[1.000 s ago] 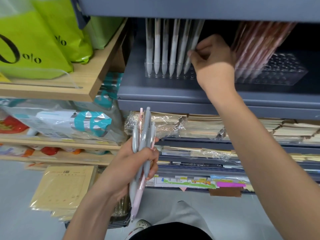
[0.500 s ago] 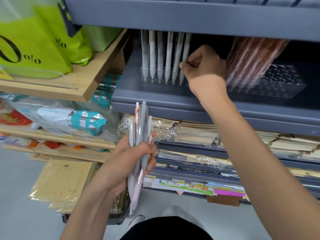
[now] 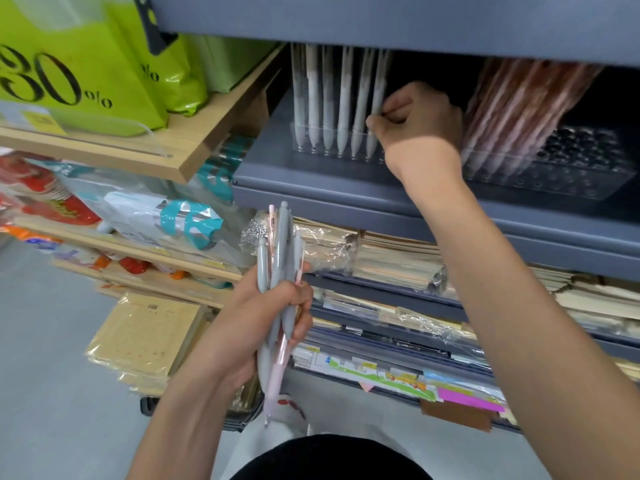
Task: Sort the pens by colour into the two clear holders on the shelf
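Two hands, each closed on pens.
At 7 o'clock the left hand (image 3: 277,327) grips a grey-and-pink bundle (image 3: 281,244); the right hand (image 3: 417,133) pinches the end grey pen (image 3: 380,81) standing in the left holder (image 3: 329,148) at 12 o'clock; pink pens (image 3: 519,105) lean in the right holder (image 3: 575,174) at 2 o'clock.

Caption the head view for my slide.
Right hand pinches a grey pen standing in the grey-pen holder; left hand grips a bundle of grey and pink pens.
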Demonstrator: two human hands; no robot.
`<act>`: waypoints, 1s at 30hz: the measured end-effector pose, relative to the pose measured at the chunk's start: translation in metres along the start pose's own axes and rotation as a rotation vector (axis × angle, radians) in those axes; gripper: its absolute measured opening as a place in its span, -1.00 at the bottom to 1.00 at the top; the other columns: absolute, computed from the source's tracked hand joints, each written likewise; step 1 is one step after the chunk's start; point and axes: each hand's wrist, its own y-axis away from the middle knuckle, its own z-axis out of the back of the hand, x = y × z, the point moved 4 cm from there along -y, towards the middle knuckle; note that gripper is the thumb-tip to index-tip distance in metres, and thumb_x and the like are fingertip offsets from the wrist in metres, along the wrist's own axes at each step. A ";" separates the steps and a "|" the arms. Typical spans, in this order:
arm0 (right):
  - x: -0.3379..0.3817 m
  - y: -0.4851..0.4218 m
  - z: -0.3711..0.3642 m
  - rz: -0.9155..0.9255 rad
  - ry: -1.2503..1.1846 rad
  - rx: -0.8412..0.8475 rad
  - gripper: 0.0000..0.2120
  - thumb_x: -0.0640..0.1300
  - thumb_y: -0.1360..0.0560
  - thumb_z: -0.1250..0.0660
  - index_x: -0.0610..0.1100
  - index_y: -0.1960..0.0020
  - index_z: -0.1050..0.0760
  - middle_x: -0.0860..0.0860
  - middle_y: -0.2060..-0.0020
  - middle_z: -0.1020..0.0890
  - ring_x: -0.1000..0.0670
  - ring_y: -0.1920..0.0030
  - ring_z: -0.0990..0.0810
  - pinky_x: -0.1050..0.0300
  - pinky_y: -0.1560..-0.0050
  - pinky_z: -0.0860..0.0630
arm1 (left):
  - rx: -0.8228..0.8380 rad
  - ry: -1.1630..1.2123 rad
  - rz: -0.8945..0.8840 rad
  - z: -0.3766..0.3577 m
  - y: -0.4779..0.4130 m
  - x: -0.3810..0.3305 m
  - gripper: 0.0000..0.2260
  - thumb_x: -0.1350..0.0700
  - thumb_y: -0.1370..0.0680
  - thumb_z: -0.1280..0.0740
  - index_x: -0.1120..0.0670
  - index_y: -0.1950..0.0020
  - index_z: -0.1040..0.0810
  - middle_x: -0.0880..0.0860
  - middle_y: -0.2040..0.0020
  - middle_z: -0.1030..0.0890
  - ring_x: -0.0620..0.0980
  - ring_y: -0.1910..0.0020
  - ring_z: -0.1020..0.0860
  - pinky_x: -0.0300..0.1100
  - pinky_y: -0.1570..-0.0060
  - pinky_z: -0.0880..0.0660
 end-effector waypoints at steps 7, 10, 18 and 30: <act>-0.005 -0.001 0.002 0.000 -0.040 0.047 -0.80 0.04 -0.41 -0.47 -0.03 0.03 -0.59 0.13 0.22 -0.63 0.02 0.03 -0.66 0.18 -0.04 -0.53 | 0.000 -0.012 0.001 -0.002 -0.009 -0.005 -0.60 0.27 -0.36 -0.39 0.22 -0.19 -0.48 0.16 0.29 -0.46 0.03 0.51 -0.39 -0.22 0.52 -0.36; -0.009 0.010 0.008 0.016 -0.185 0.041 -0.77 0.00 -0.43 -0.45 -0.07 -0.02 -0.58 0.11 0.23 -0.60 0.05 0.11 -0.64 0.14 0.02 -0.56 | 0.053 0.025 -0.007 -0.006 -0.014 -0.009 -0.53 0.21 -0.28 -0.46 0.22 -0.17 -0.49 0.14 0.31 -0.48 0.03 0.53 -0.40 -0.22 0.53 -0.38; -0.021 0.080 0.022 0.057 -0.463 0.382 -0.89 -0.04 -0.50 -0.41 -0.01 0.17 -0.66 0.20 0.36 -0.64 0.26 0.39 -0.51 0.40 0.38 -0.38 | 0.236 0.003 -0.004 -0.032 -0.028 -0.005 -0.59 0.21 -0.33 -0.43 0.21 -0.16 -0.51 0.15 0.31 -0.47 0.02 0.56 -0.40 -0.23 0.51 -0.37; -0.052 0.099 0.031 -0.216 -0.619 0.668 -0.82 -0.03 -0.50 -0.42 -0.14 0.05 -0.65 -0.04 0.42 -0.57 0.08 0.49 -0.45 0.21 0.56 -0.36 | 0.359 -0.008 0.051 -0.067 -0.032 0.006 -0.56 0.19 -0.33 -0.42 0.22 -0.19 -0.49 0.13 0.31 -0.49 0.01 0.56 -0.40 -0.25 0.52 -0.35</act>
